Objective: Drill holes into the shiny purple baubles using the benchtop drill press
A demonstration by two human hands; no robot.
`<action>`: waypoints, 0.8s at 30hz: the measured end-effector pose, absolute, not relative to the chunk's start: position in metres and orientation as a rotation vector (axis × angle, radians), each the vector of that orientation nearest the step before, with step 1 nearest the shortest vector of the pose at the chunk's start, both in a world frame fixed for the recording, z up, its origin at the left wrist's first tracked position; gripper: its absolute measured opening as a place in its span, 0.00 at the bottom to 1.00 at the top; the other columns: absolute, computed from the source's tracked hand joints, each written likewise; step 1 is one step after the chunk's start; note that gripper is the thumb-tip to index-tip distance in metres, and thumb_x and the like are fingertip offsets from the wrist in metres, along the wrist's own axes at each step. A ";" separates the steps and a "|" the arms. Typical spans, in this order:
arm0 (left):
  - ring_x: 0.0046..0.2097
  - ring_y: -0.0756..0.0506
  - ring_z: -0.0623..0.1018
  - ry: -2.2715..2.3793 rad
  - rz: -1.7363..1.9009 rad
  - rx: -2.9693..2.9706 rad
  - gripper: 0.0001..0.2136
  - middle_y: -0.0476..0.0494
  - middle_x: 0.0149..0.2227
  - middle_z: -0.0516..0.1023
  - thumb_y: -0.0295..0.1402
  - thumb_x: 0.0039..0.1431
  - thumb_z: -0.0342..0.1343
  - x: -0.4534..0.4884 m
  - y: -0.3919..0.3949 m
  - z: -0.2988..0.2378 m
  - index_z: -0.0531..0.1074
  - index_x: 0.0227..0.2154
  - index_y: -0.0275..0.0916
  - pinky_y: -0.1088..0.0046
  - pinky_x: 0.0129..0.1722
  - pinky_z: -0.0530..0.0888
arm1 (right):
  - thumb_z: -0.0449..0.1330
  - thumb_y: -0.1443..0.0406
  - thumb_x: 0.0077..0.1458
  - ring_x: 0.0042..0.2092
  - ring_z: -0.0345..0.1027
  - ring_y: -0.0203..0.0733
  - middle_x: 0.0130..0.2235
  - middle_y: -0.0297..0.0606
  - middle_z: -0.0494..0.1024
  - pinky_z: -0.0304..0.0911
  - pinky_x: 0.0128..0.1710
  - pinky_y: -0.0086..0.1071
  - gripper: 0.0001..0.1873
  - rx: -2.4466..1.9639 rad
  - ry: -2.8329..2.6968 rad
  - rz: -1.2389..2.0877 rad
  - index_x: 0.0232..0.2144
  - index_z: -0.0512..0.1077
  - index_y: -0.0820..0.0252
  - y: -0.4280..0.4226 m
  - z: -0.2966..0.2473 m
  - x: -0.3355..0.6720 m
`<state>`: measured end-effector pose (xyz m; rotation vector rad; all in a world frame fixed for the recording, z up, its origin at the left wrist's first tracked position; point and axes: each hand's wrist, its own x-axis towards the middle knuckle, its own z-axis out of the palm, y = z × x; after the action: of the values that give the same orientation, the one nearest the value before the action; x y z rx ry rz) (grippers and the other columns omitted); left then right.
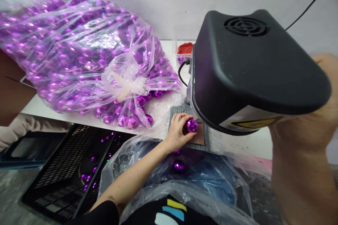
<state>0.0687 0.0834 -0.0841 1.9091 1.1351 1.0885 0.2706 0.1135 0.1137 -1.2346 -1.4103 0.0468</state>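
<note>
Between the fingers and thumb of my left hand is a shiny, faceted purple ball. That hand is closed around the ball, above a brown pad on a grey base plate. A black machine head with a round vent and a yellow warning label overhangs the plate. At the far right, my right hand is close against the machine head, partly behind it. Its fingers are hidden, and what it grips, if anything, does not show.
A large clear bag of purple balls lies on the white table. Beside the machine stands a small clear box with something red. A black crate sits low left. Clear plastic covers my lap, with purple balls on it.
</note>
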 end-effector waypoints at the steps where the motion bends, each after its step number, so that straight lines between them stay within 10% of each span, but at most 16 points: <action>1: 0.57 0.37 0.73 1.132 1.081 1.923 0.24 0.40 0.53 0.74 0.33 0.55 0.65 0.070 0.083 -0.085 0.70 0.55 0.43 0.49 0.65 0.64 | 0.54 0.56 0.64 0.26 0.51 0.20 0.23 0.27 0.59 0.47 0.31 0.25 0.18 -1.228 -1.413 0.036 0.31 0.69 0.66 0.115 0.112 0.272; 12: 0.56 0.38 0.75 1.112 1.003 1.906 0.21 0.40 0.51 0.78 0.41 0.62 0.61 0.068 0.079 -0.078 0.69 0.55 0.41 0.44 0.71 0.48 | 0.54 0.52 0.64 0.27 0.52 0.21 0.24 0.28 0.61 0.49 0.32 0.25 0.21 -1.213 -1.440 0.032 0.32 0.70 0.65 0.110 0.113 0.271; 24: 0.57 0.34 0.75 1.125 0.965 1.876 0.22 0.35 0.53 0.78 0.46 0.61 0.59 0.067 0.078 -0.071 0.71 0.54 0.41 0.41 0.68 0.58 | 0.56 0.56 0.63 0.34 0.60 0.25 0.32 0.31 0.69 0.52 0.37 0.30 0.13 -1.258 -1.438 -0.044 0.37 0.73 0.58 0.089 0.109 0.269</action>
<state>0.0669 0.0783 -0.0707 1.8756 1.1246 0.9649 0.2685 0.0893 0.1095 -1.2577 -1.4382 -0.0436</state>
